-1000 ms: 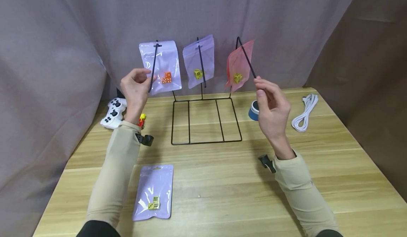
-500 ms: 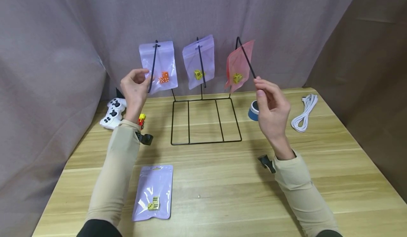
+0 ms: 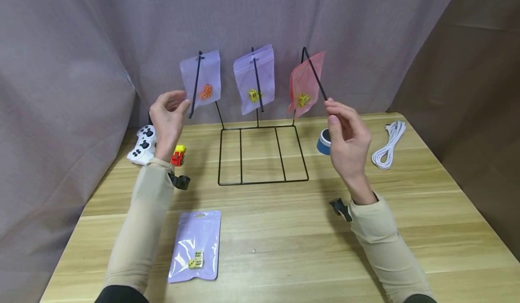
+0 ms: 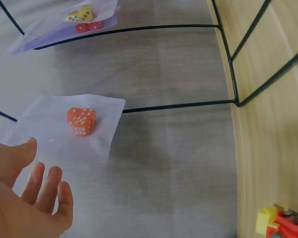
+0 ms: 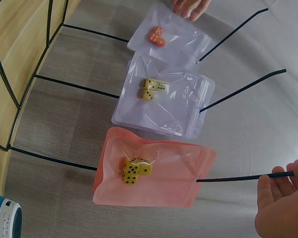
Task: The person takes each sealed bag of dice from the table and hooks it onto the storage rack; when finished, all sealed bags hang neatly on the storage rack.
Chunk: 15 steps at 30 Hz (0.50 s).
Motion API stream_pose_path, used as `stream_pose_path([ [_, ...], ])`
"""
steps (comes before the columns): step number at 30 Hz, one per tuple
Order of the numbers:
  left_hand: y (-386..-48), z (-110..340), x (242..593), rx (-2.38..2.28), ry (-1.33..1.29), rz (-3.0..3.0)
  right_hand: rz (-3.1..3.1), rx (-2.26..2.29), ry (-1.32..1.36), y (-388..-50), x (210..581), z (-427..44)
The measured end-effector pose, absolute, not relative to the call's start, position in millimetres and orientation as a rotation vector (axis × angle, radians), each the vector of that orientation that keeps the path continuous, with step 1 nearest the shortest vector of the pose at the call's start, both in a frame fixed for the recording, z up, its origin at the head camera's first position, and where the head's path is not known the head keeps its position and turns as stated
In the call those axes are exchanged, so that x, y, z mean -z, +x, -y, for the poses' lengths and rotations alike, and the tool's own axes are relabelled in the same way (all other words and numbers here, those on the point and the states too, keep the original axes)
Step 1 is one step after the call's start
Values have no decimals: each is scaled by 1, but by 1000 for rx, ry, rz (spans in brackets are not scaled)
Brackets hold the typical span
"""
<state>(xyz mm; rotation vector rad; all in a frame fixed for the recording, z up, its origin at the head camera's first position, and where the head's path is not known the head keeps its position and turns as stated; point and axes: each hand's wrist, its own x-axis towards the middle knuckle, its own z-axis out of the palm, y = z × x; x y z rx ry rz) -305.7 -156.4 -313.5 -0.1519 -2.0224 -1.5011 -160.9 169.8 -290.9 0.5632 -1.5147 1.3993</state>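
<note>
A black wire display rack [image 3: 263,183] stands at the back with bags of dice on its three prongs. On the left prong hangs a purple bag [image 3: 211,70] with orange dice [image 4: 82,121]. The middle prong carries a purple bag [image 3: 260,72] with yellow dice, and the right prong a pink bag [image 5: 159,191] with yellow dice. Beside the left prong's end is my left hand [image 3: 167,115], fingers loosely bent and holding nothing, apart from the bag. My right hand [image 3: 350,142] pinches the tip of the right prong between thumb and fingers.
Another purple bag [image 3: 192,235] with yellow dice lies flat at the front left. A white game controller [image 3: 143,146] and a red-yellow toy [image 3: 178,156] are at the left. At the right are a blue cylinder [image 3: 323,145] and a coiled white cable [image 3: 389,145].
My left hand has let go of the left purple bag and drawn slightly left. That bag has swung back away from the hand. My right hand stays on its prong.
</note>
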Motion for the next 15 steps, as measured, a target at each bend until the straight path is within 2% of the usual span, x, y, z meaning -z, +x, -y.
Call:
stream_pose_path([
  [6, -286, 163, 318, 1423, -207, 2021, 1514, -1404, 566, -162, 292, -170],
  [15, -222, 173, 328, 1314, -463, 2084, 1512, -1412, 569, -162, 292, -168],
])
